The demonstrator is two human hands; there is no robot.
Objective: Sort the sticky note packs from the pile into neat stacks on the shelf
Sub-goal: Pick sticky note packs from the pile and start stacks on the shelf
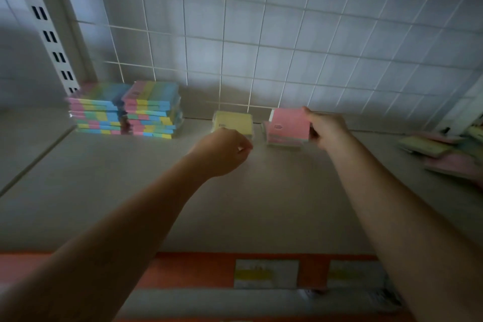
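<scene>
**Operator:** Logging item one: pink pack (290, 123), flat, square, glossy as if film-wrapped, small dark label near its left edge. I have the right hand (326, 129) pinching its right edge, thumb on top, fingers underneath, tilted up just above the pink stack (283, 140). Held by the edge, I judge, so it can drop squarely onto the packs below.

**Checker:** And the other hand?

**Operator:** Left hand (226, 150) sits just in front of the yellow stack (234, 123), fingers curled loosely inward. I cannot tell whether they touch that stack or hold anything; the view is blurred there.

**Checker:** Surroundings, working outward?

**Operator:** Item two: two multicolour stacks (125, 110) at far left, striped pink, yellow, green and blue, edges slightly ragged, touching each other against the back. Item three: the unsorted pile (441, 151) at far right, pink and yellow packs lying askew and overlapping. Colours are kept in separate columns along the rear, presumably to leave the front free for handling. All rest on a smooth pale shelf (183, 204), backed by a white wire grid (261, 34), with an orange price strip (196, 269) along the front lip.
</scene>
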